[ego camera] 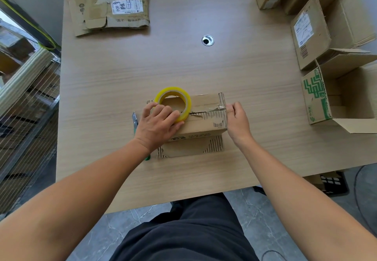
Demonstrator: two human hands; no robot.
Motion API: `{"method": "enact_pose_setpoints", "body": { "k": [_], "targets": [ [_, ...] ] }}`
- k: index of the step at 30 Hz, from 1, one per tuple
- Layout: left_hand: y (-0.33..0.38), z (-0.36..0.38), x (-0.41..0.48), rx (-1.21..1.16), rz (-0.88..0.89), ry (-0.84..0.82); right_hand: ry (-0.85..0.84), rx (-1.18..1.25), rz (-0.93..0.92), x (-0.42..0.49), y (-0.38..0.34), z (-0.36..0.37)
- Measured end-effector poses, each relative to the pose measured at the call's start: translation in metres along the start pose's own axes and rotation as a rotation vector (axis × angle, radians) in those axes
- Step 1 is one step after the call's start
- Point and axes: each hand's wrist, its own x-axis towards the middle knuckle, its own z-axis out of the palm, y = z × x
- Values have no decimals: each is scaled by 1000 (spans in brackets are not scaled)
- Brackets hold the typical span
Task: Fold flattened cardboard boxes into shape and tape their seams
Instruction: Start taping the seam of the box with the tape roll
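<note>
A small worn cardboard box (206, 127) stands folded on the table near the front middle, its top seam running left to right. A yellow roll of tape (184, 97) lies on the box's left half. My left hand (158, 123) grips the roll, fingers curled over its near rim. My right hand (237, 117) is at the box's right end, thumb and fingers pinching at the edge where the tape end meets the seam.
A utility knife (135, 121) lies left of the box, partly under my left wrist. A stack of flattened boxes (110, 9) sits far left. Several folded open boxes (330, 89) stand along the right edge. A cable grommet (207, 40) is mid-table.
</note>
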Motion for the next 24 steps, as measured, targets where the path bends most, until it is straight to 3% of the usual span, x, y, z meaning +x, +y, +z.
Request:
{"method": "enact_pose_setpoints", "body": {
  "k": [4,7,8,10,11,13,14,16,21,24],
  "targets": [
    [-1,1,-1,-19,-3,-16,-151,289,328,9,3,2],
    [-1,0,0,-13,-6,-34,-227,17,453,13,4,-11],
    [0,-1,0,-14,-10,-44,-116,-90,373,12,3,-15],
    [-1,-1,0,-16,-14,-58,190,-94,17,9,-9,-13],
    [-1,-2,0,-9,-15,-61,219,-110,-177,6,-21,-5],
    [2,-6,4,8,-12,-81,-19,-355,-400,1,-39,18],
    [3,-9,6,19,0,-96,-135,-526,-405,-2,-42,29],
    [1,-14,10,55,60,-110,-174,-716,-335,-1,-37,39],
    [-23,-49,49,5,268,-46,-156,-655,-332,1,-31,34],
    [-63,-85,63,-8,170,-136,-121,-585,-294,-2,-33,33]
  ]
}}
